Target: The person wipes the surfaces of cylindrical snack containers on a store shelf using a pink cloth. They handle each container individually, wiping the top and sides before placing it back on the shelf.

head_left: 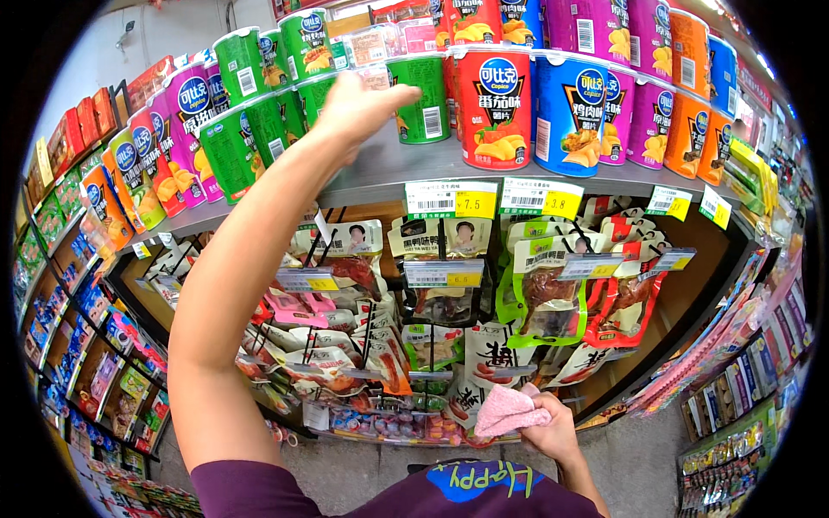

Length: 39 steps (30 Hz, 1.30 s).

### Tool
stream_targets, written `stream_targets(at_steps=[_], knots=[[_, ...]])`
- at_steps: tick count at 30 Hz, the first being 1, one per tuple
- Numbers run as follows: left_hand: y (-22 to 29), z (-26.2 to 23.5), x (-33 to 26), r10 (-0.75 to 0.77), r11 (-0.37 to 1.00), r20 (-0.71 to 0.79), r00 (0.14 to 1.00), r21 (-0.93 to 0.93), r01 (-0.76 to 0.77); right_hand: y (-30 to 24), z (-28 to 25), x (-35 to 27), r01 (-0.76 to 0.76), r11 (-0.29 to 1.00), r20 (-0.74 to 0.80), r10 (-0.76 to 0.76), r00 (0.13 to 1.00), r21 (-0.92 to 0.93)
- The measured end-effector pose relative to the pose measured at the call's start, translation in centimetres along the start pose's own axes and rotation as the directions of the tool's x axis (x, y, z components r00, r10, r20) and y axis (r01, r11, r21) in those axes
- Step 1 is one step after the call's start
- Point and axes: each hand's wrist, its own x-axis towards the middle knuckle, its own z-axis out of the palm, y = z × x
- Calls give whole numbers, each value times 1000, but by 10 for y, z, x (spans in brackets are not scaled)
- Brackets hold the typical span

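- Pink cloth [509, 413] below shelf [380, 168], clamped in right grip [557, 429]; likely soft, light; bunch anywhere.
- Green tub [422, 116] on shelf, by left grip [367, 108]; probably light, crushable; hold round sides.
- Left grip's closure: cannot tell.

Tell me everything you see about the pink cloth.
The pink cloth is light pink with a nubbly surface, like soft towelling. It is folded and bunched into a rough wedge. The right hand grips its right end, below the hanging snack packets in the picture; whether it touches any packet is unclear.
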Motion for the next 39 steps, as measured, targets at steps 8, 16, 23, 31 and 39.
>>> stream_targets(at_steps=[8,16,23,31,39], knots=[[5,24,32,-168,955,142,975,-223,197,-8,5,-14,74,997,-27,-74,997,-3],[14,-49,-1,221,661,21,975,-738,-134,-17,11,-23,-153,967,-19,160,987,203],[-20,-37,-189,200,850,145,969,-518,-98,-25,17,-5,-9,890,-74,48,996,456],[-98,32,-315,-55,968,292,955,-221,123,-90,54,32,238,933,95,-272,958,268],[-136,38,-350,119,950,561,819,-304,71,-115,113,27,718,657,458,-577,676,-232]])
